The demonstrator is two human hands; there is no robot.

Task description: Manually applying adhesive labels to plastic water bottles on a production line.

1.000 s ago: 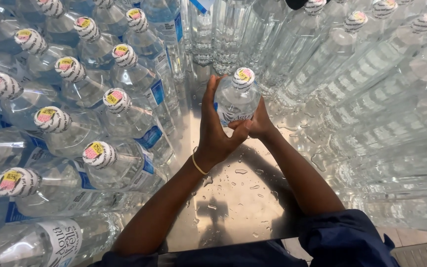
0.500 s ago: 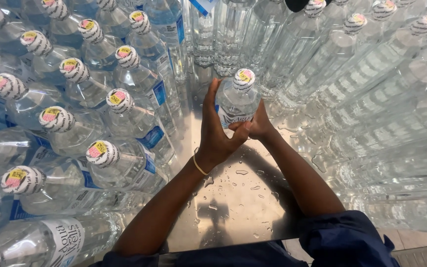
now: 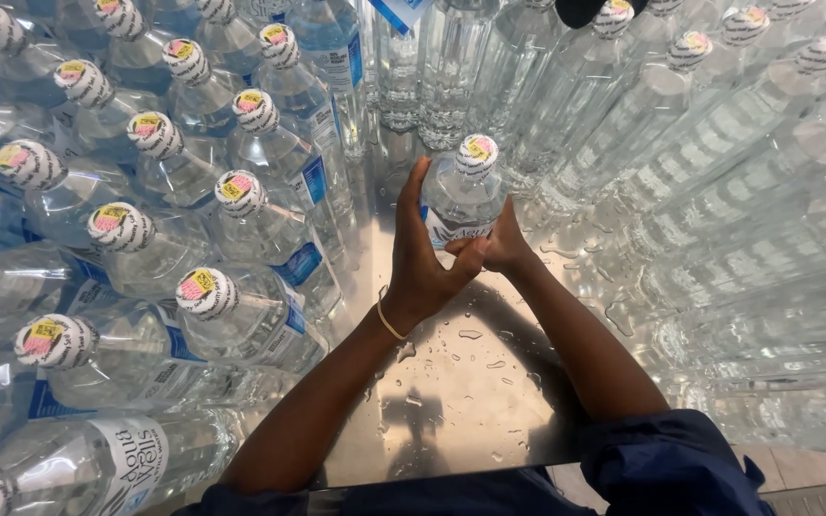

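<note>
Left hand (image 3: 420, 266) and right hand (image 3: 501, 246), fingers clamped round clear plastic capped water bottle (image 3: 461, 196), over wet steel counter (image 3: 451, 382).

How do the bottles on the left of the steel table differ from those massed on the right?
The left bottles wear blue-and-white labels; the right bottles show bare clear plastic, no label visible. The left ones stand with gaps between them; the right ones are packed tightly. Both groups have sealed white caps with stickers, like the bottle that the left hand and right hand hold.
</note>
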